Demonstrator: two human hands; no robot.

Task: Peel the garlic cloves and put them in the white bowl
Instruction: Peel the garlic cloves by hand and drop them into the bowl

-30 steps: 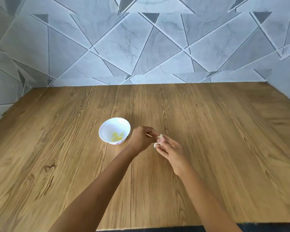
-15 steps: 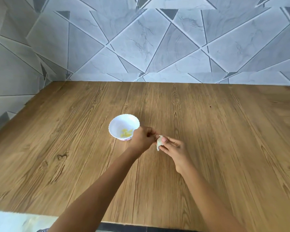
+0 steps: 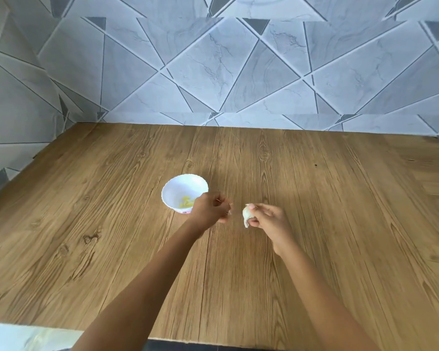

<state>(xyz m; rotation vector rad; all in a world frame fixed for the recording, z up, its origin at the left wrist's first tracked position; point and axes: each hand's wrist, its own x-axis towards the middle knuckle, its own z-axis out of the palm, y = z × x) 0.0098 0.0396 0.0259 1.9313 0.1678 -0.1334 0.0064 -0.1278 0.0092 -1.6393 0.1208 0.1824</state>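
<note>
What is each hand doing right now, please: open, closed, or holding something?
Left hand: grip closed, pinching a thin tan sliver, seemingly peel.
Right hand: grip closed on the white papery-skinned garlic clove.

A home kitchen: wooden counter (image 3: 314,224); marbled tile wall (image 3: 213,67).

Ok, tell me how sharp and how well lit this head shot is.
Head view: soft, even light on the wooden table, no harsh shadows; left hand and the thin sliver it pinches slightly motion-blurred; right hand and garlic clove sharper; wide-angle lens splays the table's edges; pale surface at bottom left is overexposed.
</note>
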